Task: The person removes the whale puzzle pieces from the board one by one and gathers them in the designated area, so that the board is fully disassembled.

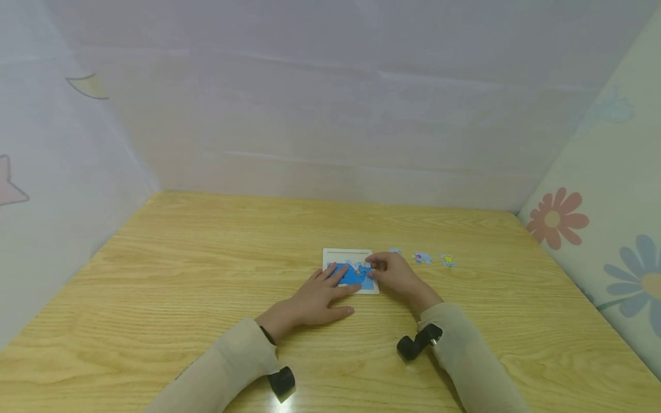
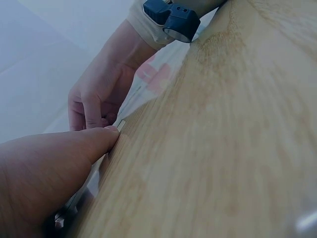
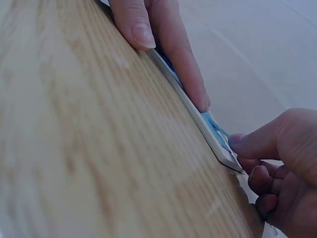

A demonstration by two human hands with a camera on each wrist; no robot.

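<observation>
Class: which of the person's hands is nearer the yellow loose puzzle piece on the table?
Right. The right hand is nearer the yellow piece; the left hand lies beyond it, on the puzzle board.

Puzzle board point(image 3: 208, 131) edge-on on wooden table point(image 3: 74, 148), fingertips point(image 3: 143, 34) resting along it

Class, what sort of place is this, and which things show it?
Probably a child's play corner: a light wooden table, a white-framed blue jigsaw puzzle board, small loose puzzle pieces, and pastel flower-patterned wall padding.
</observation>
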